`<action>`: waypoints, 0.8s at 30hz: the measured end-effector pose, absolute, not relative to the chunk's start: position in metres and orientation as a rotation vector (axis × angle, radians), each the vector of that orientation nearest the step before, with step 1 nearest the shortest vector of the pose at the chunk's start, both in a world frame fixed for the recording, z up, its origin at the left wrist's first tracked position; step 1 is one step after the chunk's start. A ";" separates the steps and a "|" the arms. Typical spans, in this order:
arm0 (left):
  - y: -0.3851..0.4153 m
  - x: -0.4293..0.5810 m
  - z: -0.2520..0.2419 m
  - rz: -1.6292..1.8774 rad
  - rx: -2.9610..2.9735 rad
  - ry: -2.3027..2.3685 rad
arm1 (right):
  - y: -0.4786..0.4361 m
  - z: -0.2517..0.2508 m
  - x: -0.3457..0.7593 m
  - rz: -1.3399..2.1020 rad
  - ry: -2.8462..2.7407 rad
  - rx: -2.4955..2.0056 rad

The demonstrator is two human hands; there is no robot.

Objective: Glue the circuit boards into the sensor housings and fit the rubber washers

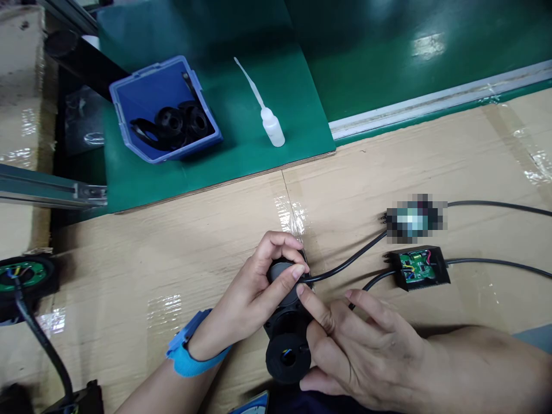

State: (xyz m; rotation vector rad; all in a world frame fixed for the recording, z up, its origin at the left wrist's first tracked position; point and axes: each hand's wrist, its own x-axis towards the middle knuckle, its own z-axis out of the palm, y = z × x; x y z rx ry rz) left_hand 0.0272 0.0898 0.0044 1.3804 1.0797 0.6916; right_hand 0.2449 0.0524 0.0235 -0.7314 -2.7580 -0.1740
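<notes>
Left hand (254,287) is closed around the upper end of the black cylindrical housing (287,339), low on the cardboard bench (172,270). Right hand (366,345) clasps its side, forefinger pressing at the cable (349,260) entry. Advisable: steady the housing, avoid kinking the cable.

Light: bright, even, from overhead.
Glare: white patches on the glossy green floor (426,46) and clear tape strips (293,213).
Blur: one pixelated patch (414,218); edges bend slightly.

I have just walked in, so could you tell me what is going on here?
A person's left hand, with a blue wrist strap, grips the top of a black cylindrical part on the cardboard-covered bench. The right hand steadies it, index finger by its cable. An open circuit-board box lies to the right.
</notes>
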 end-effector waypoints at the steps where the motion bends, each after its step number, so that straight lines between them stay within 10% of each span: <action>1: 0.090 0.028 0.004 0.693 1.382 1.101 | 0.052 0.024 0.245 -0.181 -2.767 -0.723; 13: 0.099 0.011 0.004 0.585 1.416 0.927 | 0.049 0.018 0.242 -0.114 -2.751 -0.730; 24: 0.093 -0.011 -0.003 0.782 2.600 0.905 | 0.050 0.018 0.243 -0.142 -2.715 -0.761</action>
